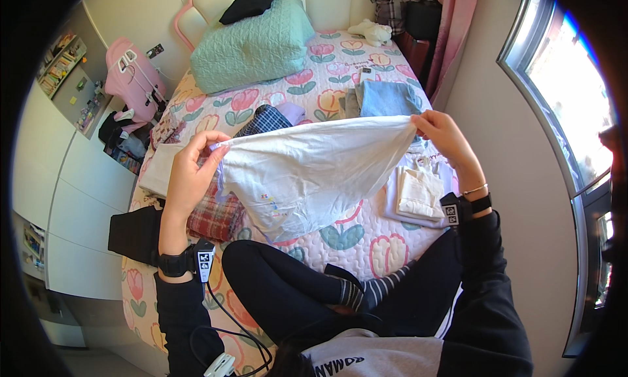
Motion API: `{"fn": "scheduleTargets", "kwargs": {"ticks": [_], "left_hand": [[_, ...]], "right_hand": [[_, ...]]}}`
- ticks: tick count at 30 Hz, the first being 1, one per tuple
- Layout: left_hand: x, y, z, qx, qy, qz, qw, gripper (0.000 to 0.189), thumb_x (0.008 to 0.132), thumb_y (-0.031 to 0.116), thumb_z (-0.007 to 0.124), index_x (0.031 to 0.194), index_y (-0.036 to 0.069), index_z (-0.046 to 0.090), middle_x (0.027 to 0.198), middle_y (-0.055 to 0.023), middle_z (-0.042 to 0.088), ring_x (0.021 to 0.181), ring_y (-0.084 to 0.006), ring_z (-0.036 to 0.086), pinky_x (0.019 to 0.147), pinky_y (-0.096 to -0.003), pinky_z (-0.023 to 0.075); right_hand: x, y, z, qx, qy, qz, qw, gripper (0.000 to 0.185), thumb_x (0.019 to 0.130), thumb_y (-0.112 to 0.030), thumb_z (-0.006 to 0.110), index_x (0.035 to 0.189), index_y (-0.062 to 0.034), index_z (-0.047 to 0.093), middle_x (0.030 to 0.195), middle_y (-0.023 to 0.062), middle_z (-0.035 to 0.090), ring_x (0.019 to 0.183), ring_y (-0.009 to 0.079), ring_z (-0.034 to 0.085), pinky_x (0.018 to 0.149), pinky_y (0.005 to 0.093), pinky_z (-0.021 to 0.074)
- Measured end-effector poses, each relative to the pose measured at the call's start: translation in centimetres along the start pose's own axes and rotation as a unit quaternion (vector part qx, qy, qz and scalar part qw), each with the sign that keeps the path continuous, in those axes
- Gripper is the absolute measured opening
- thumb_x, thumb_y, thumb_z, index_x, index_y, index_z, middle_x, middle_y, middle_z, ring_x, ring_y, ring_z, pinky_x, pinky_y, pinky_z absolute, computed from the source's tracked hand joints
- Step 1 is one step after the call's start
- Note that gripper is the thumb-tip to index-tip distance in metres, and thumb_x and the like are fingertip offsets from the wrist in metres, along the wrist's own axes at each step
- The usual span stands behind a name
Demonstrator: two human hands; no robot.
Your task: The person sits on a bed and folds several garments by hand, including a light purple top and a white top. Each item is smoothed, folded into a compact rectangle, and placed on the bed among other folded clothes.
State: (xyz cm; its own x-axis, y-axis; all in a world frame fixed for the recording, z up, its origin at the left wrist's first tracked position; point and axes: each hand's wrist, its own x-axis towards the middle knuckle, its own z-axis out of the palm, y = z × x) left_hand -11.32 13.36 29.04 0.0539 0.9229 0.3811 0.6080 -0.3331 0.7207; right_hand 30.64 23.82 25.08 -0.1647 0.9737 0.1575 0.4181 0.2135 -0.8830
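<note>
A thin white cloth garment [314,175] with a lilac edge and a small coloured print hangs stretched between my hands above the bed. My left hand [194,168] pinches its left upper corner between thumb and fingers. At the opposite corner, my right hand [439,131] grips the fabric, raised a little higher. The lower part of the cloth sags towards the quilt in front of my crossed legs. Behind its upper edge, a dark checked folded garment [265,121] is partly hidden. A red plaid folded cloth [216,215] lies beneath my left forearm's inner side.
Folded cream clothing [419,193] lies at right on a tulip-patterned quilt [343,237]. Folded blue jeans [387,98] and a phone [367,74] are farther back. A green quilted bundle [252,48] stands by the headboard. Black folded cloth [135,237] sits left. A cable [240,303] hangs by my left arm.
</note>
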Motion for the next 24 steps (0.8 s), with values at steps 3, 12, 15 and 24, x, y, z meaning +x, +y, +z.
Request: {"fn": "scheduleTargets", "kwargs": {"ticks": [3, 12, 15, 24], "left_hand": [[-0.3, -0.3, -0.3, -0.002, -0.003, -0.007, 1.000, 0.012, 0.090, 0.009, 0.059, 0.100, 0.002, 0.058, 0.086, 0.0024, 0.057, 0.075, -0.0042, 0.047, 0.068, -0.0189, 0.0390], [-0.4, -0.1, -0.7, 0.001, 0.025, 0.016, 1.000, 0.011, 0.089, 0.009, 0.059, 0.097, 0.001, 0.060, 0.080, 0.0030, 0.058, 0.069, -0.0045, 0.046, 0.063, -0.0200, 0.0397], [-0.4, -0.1, -0.7, -0.013, 0.022, 0.020, 0.999, 0.011, 0.089, 0.008, 0.059, 0.098, 0.001, 0.059, 0.081, 0.0023, 0.058, 0.070, -0.0044, 0.047, 0.064, -0.0198, 0.0399], [-0.7, -0.2, -1.2, -0.041, 0.008, 0.014, 0.999, 0.014, 0.092, 0.007, 0.055, 0.105, 0.002, 0.053, 0.094, -0.0007, 0.058, 0.083, -0.0055, 0.050, 0.076, -0.0197, 0.0398]], "right_hand": [[-0.4, -1.1, 0.1, -0.026, 0.012, -0.036, 0.999, 0.028, 0.090, -0.022, 0.060, 0.080, 0.0044, 0.060, 0.074, 0.0032, 0.059, 0.067, 0.0075, 0.050, 0.061, 0.0235, 0.0422], [-1.0, -2.5, -0.9, 0.136, -0.012, -0.037, 0.990, 0.018, 0.093, -0.018, 0.056, 0.086, -0.0010, 0.057, 0.081, 0.0027, 0.059, 0.073, 0.0091, 0.053, 0.068, 0.0225, 0.0445], [-1.2, -2.8, -1.3, 0.274, -0.055, 0.004, 0.960, 0.012, 0.092, -0.017, 0.057, 0.090, -0.0048, 0.057, 0.082, 0.0021, 0.059, 0.076, 0.0096, 0.055, 0.073, 0.0260, 0.0467], [-2.6, -5.7, 0.4, 0.414, -0.126, 0.030, 0.901, 0.015, 0.091, -0.009, 0.055, 0.106, -0.0050, 0.055, 0.086, 0.0014, 0.059, 0.083, 0.0111, 0.058, 0.081, 0.0296, 0.0475]]}}
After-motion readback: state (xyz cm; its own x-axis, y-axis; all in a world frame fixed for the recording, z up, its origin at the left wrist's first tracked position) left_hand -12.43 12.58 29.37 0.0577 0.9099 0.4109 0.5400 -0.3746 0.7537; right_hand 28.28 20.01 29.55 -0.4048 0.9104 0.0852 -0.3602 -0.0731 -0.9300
